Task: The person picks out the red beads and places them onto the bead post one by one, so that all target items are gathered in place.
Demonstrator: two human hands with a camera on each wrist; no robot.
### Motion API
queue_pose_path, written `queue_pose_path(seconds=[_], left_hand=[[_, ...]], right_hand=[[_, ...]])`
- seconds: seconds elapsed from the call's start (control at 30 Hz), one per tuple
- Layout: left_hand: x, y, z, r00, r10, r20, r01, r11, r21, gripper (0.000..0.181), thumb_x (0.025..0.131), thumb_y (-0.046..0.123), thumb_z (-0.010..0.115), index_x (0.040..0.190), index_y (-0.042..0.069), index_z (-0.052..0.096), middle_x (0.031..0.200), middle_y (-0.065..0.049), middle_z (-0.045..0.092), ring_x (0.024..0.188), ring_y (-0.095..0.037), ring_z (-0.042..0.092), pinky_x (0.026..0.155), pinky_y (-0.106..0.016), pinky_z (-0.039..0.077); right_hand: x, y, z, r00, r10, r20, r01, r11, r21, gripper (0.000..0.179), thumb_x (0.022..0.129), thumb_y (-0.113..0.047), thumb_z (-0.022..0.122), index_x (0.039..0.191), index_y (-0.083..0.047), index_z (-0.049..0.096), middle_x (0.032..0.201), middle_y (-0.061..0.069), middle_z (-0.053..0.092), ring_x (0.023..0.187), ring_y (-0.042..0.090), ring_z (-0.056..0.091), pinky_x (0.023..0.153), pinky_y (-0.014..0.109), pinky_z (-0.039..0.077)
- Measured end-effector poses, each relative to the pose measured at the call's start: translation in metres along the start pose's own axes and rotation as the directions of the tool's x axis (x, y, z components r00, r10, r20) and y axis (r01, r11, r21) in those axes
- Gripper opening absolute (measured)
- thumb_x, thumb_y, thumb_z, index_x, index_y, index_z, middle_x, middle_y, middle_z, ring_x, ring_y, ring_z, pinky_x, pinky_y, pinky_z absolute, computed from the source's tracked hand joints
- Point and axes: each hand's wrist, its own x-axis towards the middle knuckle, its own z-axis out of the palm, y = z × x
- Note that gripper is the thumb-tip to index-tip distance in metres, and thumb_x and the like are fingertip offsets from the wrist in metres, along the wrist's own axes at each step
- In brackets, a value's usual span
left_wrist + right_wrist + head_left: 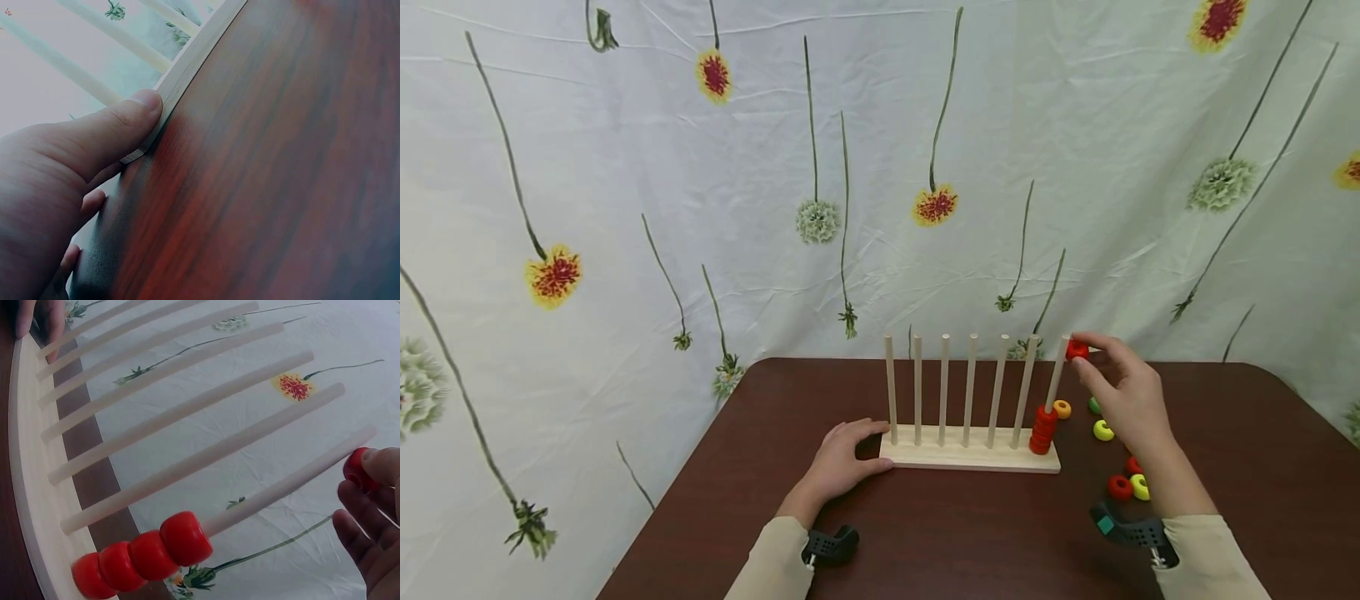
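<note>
A pale wooden peg stand [970, 451] with several upright pegs is on the table. My left hand [842, 460] holds the stand's left end, thumb on the front edge and a finger at the back corner; in the left wrist view the thumb [119, 128] presses the base's edge. My right hand [1131, 396] pinches a red bead [1077, 350] between thumb and fingers, beside the top of the rightmost peg [1057, 375]. That bead [356, 467] is off the peg in the right wrist view. Several red beads [187, 539] are stacked low on the same peg.
Loose beads lie to the right of the stand: an orange bead [1062, 409], a green bead [1094, 406], a yellow bead [1103, 431], and red [1119, 487] and yellow beads nearer the right forearm. A flowered cloth [865, 167] hangs behind the dark table [970, 533].
</note>
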Motion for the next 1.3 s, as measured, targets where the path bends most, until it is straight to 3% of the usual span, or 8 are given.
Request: queue_pose_path(seconds=[0.3, 0.67, 0.93, 1.3], left_hand=[[0.000, 0.000, 0.000, 1.000, 0.007, -0.002, -0.007, 1.000, -0.002, 0.056, 0.085, 0.039, 0.079, 0.135, 0.020, 0.064, 0.141, -0.006, 0.061, 0.140, -0.032, 0.048, 0.120, -0.059, 0.026], [-0.001, 0.000, -0.002, 1.000, -0.007, -0.012, 0.007, 1.000, 0.005, 0.057, 0.084, 0.039, 0.080, 0.135, 0.019, 0.064, 0.141, -0.008, 0.061, 0.138, -0.033, 0.049, 0.120, -0.059, 0.027], [-0.002, 0.001, -0.002, 1.000, -0.008, -0.011, 0.007, 1.000, -0.009, 0.057, 0.085, 0.040, 0.079, 0.135, 0.019, 0.064, 0.142, -0.007, 0.061, 0.139, -0.032, 0.048, 0.120, -0.059, 0.026], [-0.001, 0.001, -0.001, 1.000, 0.004, -0.002, -0.004, 1.000, 0.001, 0.056, 0.085, 0.039, 0.079, 0.135, 0.020, 0.064, 0.141, -0.006, 0.061, 0.139, -0.032, 0.049, 0.120, -0.059, 0.026]], right_hand=[[0.000, -0.011, 0.004, 0.985, 0.010, -0.171, 0.012, 0.992, 0.127, 0.034, 0.097, -0.008, 0.065, 0.130, -0.013, 0.066, 0.111, -0.033, 0.057, 0.087, -0.014, 0.057, 0.070, 0.003, 0.046], [0.002, -0.022, 0.006, 0.985, 0.010, -0.174, 0.021, 0.985, 0.172, 0.037, 0.096, -0.009, 0.066, 0.131, -0.018, 0.066, 0.108, -0.031, 0.060, 0.085, -0.007, 0.059, 0.068, 0.007, 0.045], [0.004, -0.026, 0.003, 0.991, 0.006, -0.134, 0.008, 0.995, 0.104, 0.037, 0.097, -0.013, 0.066, 0.133, -0.021, 0.066, 0.107, -0.033, 0.057, 0.086, -0.011, 0.057, 0.069, 0.006, 0.045], [0.004, -0.023, -0.001, 0.996, -0.009, -0.092, 0.019, 0.994, 0.108, 0.035, 0.099, -0.015, 0.063, 0.134, -0.018, 0.065, 0.109, -0.037, 0.055, 0.089, -0.012, 0.056, 0.072, 0.004, 0.046]])
